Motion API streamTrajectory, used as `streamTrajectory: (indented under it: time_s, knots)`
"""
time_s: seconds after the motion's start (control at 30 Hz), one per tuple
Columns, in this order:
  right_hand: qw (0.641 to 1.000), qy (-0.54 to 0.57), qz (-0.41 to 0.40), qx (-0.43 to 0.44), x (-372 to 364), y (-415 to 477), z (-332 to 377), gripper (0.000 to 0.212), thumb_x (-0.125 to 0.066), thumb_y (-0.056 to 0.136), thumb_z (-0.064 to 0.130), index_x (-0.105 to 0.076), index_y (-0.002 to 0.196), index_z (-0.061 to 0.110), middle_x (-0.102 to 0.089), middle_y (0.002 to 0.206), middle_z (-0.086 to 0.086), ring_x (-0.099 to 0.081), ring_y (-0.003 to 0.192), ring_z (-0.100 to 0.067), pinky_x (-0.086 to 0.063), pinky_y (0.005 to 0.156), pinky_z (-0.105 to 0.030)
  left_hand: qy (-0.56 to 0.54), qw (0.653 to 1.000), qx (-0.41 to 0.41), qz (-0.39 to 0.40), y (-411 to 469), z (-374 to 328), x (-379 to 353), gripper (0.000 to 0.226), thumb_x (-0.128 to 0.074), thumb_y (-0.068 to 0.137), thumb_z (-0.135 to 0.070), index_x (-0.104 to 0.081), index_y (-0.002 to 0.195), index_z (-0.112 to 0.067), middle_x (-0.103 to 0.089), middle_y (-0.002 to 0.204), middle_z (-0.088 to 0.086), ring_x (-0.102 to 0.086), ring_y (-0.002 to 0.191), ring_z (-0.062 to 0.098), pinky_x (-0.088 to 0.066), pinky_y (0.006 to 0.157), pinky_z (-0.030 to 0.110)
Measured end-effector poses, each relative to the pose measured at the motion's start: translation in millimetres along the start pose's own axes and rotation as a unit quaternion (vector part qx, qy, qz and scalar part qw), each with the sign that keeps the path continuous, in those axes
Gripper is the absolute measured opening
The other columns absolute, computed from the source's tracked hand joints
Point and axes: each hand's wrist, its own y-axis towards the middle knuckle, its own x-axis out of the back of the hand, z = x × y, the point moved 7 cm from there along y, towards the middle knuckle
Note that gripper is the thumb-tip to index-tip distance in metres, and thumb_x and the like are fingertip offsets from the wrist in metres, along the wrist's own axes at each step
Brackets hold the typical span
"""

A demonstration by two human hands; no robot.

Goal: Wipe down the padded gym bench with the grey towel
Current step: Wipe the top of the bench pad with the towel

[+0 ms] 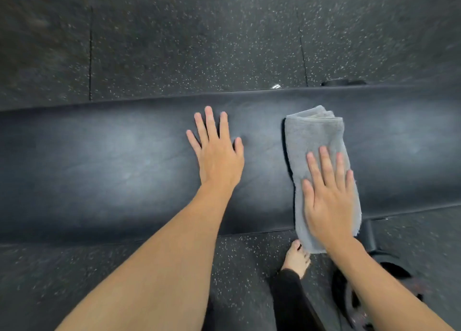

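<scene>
Folded grey terry towel [316, 141] on smooth padded bench [124, 161]

Towel [314, 141] on bench [99, 161], right

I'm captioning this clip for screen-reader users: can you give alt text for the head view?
A right hand presses a folded grey towel flat on a black padded gym bench, while the left hand rests palm-down beside it. A bare foot stands on speckled rubber floor below.

Dark speckled rubber floor [199, 44], tile seams visible.
</scene>
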Motion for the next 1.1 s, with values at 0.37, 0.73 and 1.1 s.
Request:
streamTrajectory:
  time_s: [0.37, 0.73, 1.1]
  knots:
    - [0.997, 0.023, -0.036, 0.065, -3.2, 105.6, 70.6, 0.062, -0.029, 0.107, 0.048, -0.023, 0.162, 0.022, -0.016, 0.171, -0.007, -0.009, 0.158, -0.036, -0.012, 0.125, -0.06, 0.107, 0.992, 0.036, -0.061, -11.7, -10.9, -22.0, 0.064, -0.021, 0.104, -0.033, -0.015, 0.164, -0.012, -0.009, 0.173, 0.017, -0.008, 0.16, 0.038, -0.014, 0.125, 0.064]
    - [0.997, 0.028, -0.011, 0.064, 24.9, 193.7, -35.1, 0.058, -0.028, 0.107, 0.048, -0.033, 0.159, 0.023, -0.025, 0.169, -0.003, -0.013, 0.158, -0.03, -0.007, 0.126, -0.054, 0.07, 0.993, 0.034, -0.089, -14.4, -10.0, -16.5, 0.064, -0.023, 0.103, -0.035, -0.021, 0.163, -0.013, -0.011, 0.173, 0.012, -0.008, 0.16, 0.035, -0.008, 0.127, 0.061]
    - [0.999, 0.028, -0.03, 0.018, 27.2, 67.4, -88.7, 0.057, -0.033, 0.109, 0.035, -0.02, 0.163, 0.025, -0.012, 0.172, -0.001, -0.005, 0.159, -0.028, -0.012, 0.127, -0.052, -0.061, 0.993, -0.065, -0.076, -17.2, -95.2, -27.3, 0.058, -0.042, 0.103, -0.015, -0.029, 0.159, -0.006, -0.018, 0.171, 0.013, -0.013, 0.159, 0.032, -0.009, 0.126, 0.059]
